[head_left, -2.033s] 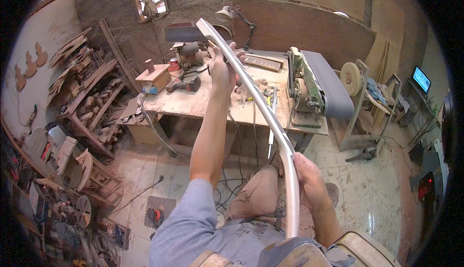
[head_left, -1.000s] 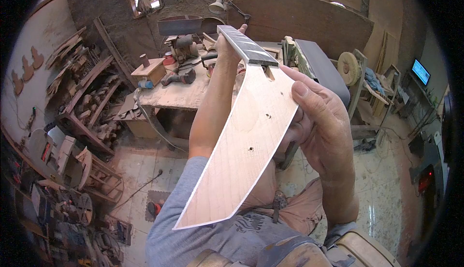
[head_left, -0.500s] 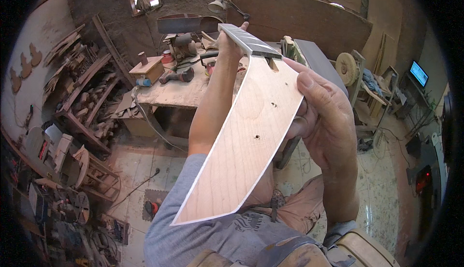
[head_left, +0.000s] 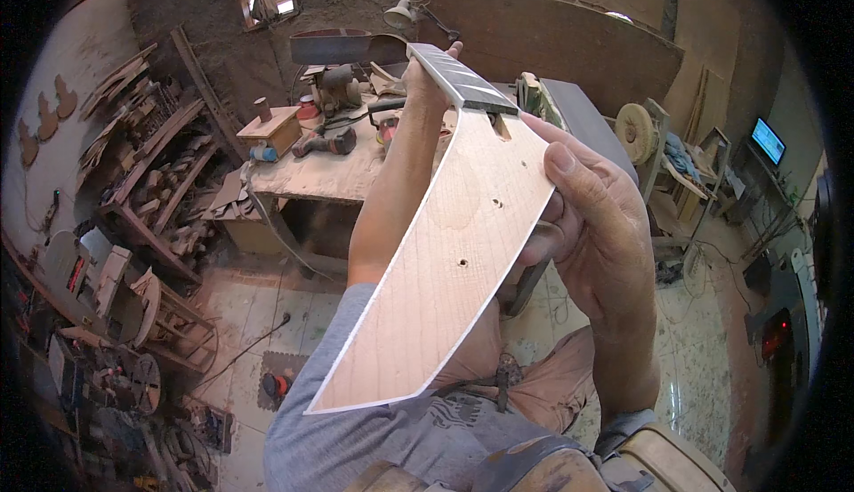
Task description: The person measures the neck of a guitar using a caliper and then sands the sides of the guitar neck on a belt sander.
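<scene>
A pale wooden guitar neck (head_left: 423,287) points away from me, its broad angled headstock nearest, with a white edge and small holes. Beyond a slot at its throat runs the dark fingerboard (head_left: 454,78) with light inlays. My left hand (head_left: 424,76) is closed round the far part of the neck, largely hidden behind it. My right hand (head_left: 596,216) pinches the right edge of the headstock, thumb on the upper face and fingers curled underneath.
Behind stands a dusty workbench (head_left: 311,176) with a drill (head_left: 325,142), a wooden box (head_left: 271,129) and a belt sander (head_left: 587,118). Wood racks (head_left: 169,189) are at the left, a lamp (head_left: 400,13) behind, a screen (head_left: 769,139) at right, cords on the floor.
Since two seconds ago the neck has turned from edge-on to face up, headstock toward me, and my right hand has risen along it. Over the last half second it has shifted only slightly.
</scene>
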`<move>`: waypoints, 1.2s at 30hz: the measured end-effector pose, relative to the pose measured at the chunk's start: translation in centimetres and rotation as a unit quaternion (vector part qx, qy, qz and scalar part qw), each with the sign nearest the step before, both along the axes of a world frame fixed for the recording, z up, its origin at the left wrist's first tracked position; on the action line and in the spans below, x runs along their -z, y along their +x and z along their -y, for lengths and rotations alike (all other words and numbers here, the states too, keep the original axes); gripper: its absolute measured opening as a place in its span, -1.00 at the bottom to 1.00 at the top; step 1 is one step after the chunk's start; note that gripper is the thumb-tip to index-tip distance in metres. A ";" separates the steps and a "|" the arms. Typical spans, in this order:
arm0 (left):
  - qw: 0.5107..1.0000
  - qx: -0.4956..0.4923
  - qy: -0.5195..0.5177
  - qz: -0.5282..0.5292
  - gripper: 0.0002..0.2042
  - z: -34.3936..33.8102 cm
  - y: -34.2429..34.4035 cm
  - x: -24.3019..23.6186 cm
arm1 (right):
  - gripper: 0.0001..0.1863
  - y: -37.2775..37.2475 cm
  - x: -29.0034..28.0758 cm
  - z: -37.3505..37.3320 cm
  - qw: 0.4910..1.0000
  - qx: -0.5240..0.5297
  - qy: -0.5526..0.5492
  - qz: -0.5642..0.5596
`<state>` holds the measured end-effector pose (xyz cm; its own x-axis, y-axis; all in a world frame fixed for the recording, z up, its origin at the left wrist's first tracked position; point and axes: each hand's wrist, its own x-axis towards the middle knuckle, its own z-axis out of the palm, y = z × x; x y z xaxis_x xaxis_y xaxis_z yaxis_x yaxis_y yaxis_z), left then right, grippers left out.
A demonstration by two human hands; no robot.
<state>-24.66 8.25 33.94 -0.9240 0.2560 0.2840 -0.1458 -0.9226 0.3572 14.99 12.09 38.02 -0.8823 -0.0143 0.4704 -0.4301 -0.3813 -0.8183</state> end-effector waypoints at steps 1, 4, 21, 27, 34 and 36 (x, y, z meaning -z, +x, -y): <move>1.000 -0.003 -0.001 -0.005 -0.51 -0.1 -0.1 0.0 | -0.35 0.0 0.0 0.0 1.000 -0.007 -0.008 -0.001; 0.999 -0.010 -0.003 -0.034 -0.50 -0.3 -0.7 0.0 | -0.36 0.1 -0.3 0.1 1.000 -0.015 -0.004 -0.007; 0.999 0.028 0.002 -0.032 -0.48 -1.7 -1.1 -0.6 | -0.36 0.6 -1.1 1.0 0.999 0.028 -0.034 -0.014; 1.000 0.015 0.005 -0.019 -0.52 -2.1 -1.1 -0.8 | -0.36 0.7 -1.2 1.1 0.998 0.048 -0.032 -0.019; 1.000 0.009 0.017 0.000 -0.52 -2.6 0.6 -1.4 | -0.36 0.9 -1.2 0.8 0.997 0.066 -0.007 -0.030; 1.000 0.014 0.022 0.005 -0.51 -2.6 0.6 -1.5 | -0.35 0.9 -1.1 0.7 0.997 0.066 0.000 -0.035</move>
<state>-24.05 10.84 35.47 -0.9197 0.2686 0.2864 -0.1744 -0.9330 0.3149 15.86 11.44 39.11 -0.8412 0.0992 0.5315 -0.5330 -0.3171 -0.7845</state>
